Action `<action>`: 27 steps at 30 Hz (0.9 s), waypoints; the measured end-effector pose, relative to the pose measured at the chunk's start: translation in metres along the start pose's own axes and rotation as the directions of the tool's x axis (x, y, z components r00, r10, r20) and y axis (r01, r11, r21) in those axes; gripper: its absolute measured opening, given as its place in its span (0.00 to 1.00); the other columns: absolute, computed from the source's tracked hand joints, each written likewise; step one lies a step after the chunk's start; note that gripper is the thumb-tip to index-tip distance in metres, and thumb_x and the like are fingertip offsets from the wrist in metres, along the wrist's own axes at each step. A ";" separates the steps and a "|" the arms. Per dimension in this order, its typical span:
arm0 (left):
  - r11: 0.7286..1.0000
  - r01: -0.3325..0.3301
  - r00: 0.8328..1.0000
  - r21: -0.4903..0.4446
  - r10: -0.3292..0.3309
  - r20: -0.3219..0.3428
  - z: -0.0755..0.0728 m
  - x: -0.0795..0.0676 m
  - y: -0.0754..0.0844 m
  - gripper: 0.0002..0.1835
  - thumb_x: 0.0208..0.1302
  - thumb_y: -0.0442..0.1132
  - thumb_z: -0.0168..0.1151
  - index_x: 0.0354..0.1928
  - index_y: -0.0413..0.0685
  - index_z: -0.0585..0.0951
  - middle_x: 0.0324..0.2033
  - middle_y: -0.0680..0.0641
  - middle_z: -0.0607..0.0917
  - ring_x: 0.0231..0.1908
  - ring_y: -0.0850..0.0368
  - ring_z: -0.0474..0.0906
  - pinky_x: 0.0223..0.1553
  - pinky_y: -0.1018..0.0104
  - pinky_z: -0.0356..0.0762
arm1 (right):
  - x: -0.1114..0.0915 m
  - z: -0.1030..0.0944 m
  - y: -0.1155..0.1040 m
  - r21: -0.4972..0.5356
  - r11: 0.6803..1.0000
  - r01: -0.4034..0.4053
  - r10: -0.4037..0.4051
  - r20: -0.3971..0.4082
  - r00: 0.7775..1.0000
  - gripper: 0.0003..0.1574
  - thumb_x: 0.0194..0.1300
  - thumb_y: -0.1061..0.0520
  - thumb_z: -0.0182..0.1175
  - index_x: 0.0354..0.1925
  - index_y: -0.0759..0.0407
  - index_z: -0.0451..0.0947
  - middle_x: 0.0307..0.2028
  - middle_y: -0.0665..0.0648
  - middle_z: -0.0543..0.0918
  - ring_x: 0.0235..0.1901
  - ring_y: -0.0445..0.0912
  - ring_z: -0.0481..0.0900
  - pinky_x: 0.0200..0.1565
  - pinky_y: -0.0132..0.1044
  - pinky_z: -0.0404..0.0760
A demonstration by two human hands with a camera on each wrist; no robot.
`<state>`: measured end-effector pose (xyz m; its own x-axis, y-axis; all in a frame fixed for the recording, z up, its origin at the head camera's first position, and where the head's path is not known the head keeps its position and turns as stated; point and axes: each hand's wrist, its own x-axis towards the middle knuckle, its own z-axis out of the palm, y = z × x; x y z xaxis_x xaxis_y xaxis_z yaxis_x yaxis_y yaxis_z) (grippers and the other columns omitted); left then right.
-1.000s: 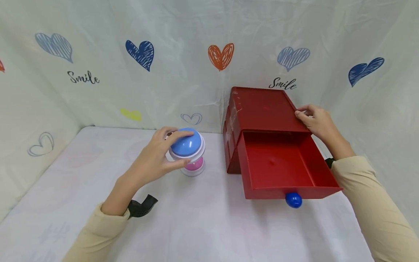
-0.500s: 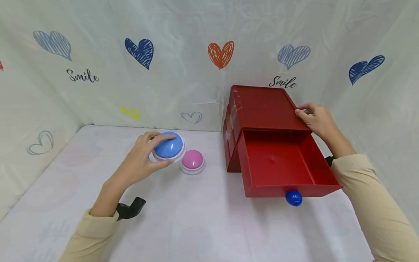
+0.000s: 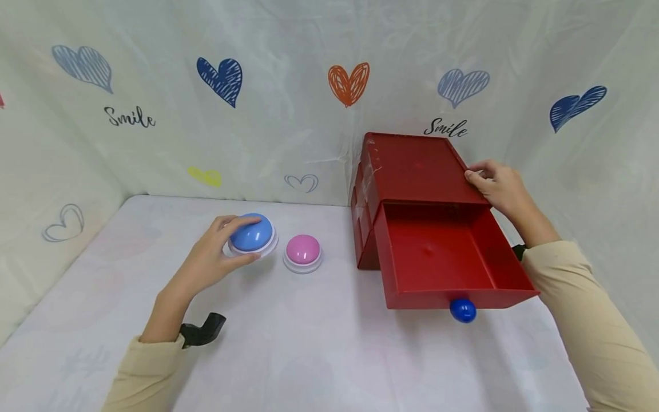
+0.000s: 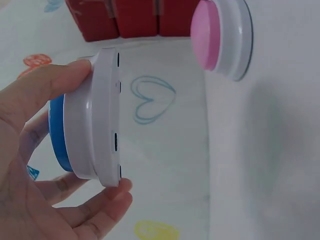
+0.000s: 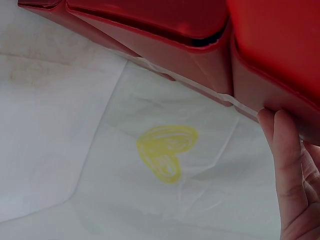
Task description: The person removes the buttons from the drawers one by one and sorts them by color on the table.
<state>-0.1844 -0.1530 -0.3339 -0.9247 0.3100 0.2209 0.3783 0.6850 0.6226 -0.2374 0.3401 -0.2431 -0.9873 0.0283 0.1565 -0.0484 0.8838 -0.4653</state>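
Observation:
My left hand (image 3: pixel 206 260) grips a blue buzzer button (image 3: pixel 252 233) by its white rim, thumb on the near side and fingers round the far side. In the left wrist view, a gap shows between the flat base of the blue buzzer button (image 4: pixel 105 120) and the tabletop. A pink buzzer button (image 3: pixel 303 250) sits on the table just right of it, dome up. At the right, my right hand (image 3: pixel 500 186) touches the upper right side of a red drawer cabinet (image 3: pixel 417 169). Its fingers (image 5: pixel 287 150) lie straight against the cabinet's side in the right wrist view.
The cabinet's top drawer (image 3: pixel 429 257) is pulled out toward me with nothing in it, and a blue round knob (image 3: pixel 463 310) juts from its front. Behind the white table (image 3: pixel 309 355) hangs a pale curtain (image 3: pixel 288 103) printed with hearts and "Smile".
My left hand has carried the blue buzzer button left and slightly down, away from above the pink one, which now shows fully. The right hand and the drawer stay in place.

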 end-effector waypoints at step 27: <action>0.995 0.101 0.986 0.014 -0.102 0.133 0.020 0.008 -0.040 0.33 0.54 0.42 0.68 0.63 0.52 0.68 0.59 0.31 0.62 0.57 0.28 0.64 0.55 0.31 0.62 | 0.000 0.000 -0.001 0.014 0.999 -0.029 0.029 0.020 0.999 0.35 0.69 0.40 0.43 0.58 0.68 0.66 0.48 0.74 0.73 0.42 0.59 0.72 0.29 0.24 0.70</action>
<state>-0.2059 -0.1641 -0.3721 -0.9448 0.3231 0.0543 0.2832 0.7223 0.6309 -0.2370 0.3393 -0.2432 -0.9911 0.0441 0.1254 -0.0220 0.8762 -0.4815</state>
